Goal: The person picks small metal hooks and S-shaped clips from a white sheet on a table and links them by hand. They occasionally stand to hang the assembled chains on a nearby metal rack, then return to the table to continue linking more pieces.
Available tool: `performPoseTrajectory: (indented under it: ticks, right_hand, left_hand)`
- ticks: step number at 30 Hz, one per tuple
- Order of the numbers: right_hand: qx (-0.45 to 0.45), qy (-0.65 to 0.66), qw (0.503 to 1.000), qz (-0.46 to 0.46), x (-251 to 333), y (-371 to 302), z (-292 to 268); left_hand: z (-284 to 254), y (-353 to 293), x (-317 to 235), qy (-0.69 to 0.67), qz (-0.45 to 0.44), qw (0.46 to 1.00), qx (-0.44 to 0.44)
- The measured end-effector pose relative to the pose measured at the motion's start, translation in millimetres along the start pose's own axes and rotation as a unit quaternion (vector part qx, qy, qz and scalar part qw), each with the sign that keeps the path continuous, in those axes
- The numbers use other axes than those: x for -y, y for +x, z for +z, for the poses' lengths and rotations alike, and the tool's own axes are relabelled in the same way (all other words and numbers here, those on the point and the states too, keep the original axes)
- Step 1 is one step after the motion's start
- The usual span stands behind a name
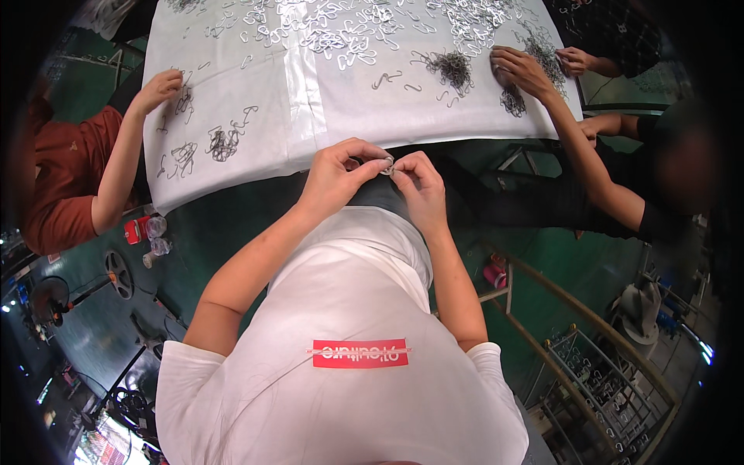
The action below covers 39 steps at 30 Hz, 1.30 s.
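My left hand (339, 172) and my right hand (419, 180) meet just below the near edge of a white-covered table (341, 101). Together they pinch a small silver metal hook (385, 163) between the fingertips. Both sets of fingers are curled around it, so most of the hook is hidden. Several more shiny hooks (341, 35) lie scattered across the far part of the cloth.
A person in a red shirt at the left rests a hand (157, 87) by dark wire pieces (223, 143). At the right, a person in black has a hand (521, 70) on a dark wire pile (453, 68). A metal rack (597, 380) stands on the green floor, lower right.
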State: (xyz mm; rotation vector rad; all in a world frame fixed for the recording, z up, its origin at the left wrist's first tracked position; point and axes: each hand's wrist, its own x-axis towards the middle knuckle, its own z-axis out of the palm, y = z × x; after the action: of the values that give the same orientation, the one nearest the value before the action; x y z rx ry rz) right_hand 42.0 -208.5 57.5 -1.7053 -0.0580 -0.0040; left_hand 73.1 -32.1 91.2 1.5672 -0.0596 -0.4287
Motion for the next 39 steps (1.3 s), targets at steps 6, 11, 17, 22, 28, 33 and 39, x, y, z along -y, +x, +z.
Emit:
performPoseTrajectory:
  ticks: [6, 11, 17, 22, 28, 33, 39]
  right_hand:
    - [0.02, -0.008, 1.0, 0.005, -6, 9, 2]
    - [0.083, -0.11, 0.99, 0.02, -22, 34, -36]
    - [0.068, -0.414, 0.907, -0.015, -62, 130, -106]
    - [0.179, -0.576, 0.791, -0.1, -85, 189, -122]
    - [0.22, -0.603, 0.746, -0.177, -96, 192, -120]
    - [0.097, -0.149, 0.972, 0.157, -73, 149, -96]
    - [-0.026, 0.203, 0.94, 0.273, -27, 79, -56]
  left_hand:
    - [3, 3, 3, 0.06, 0.088, 0.994, -0.023]
    - [1, 10, 15, 0.052, 0.109, 0.993, -0.014]
    - [0, 15, 26, 0.045, 0.118, 0.992, 0.006]
    - [3, 19, 29, 0.041, 0.122, 0.992, 0.01]
    - [7, 20, 30, 0.021, 0.101, 0.995, -0.008]
    - [9, 19, 31, 0.036, 0.128, 0.991, -0.032]
    - [10, 11, 32, 0.044, 0.136, 0.989, -0.036]
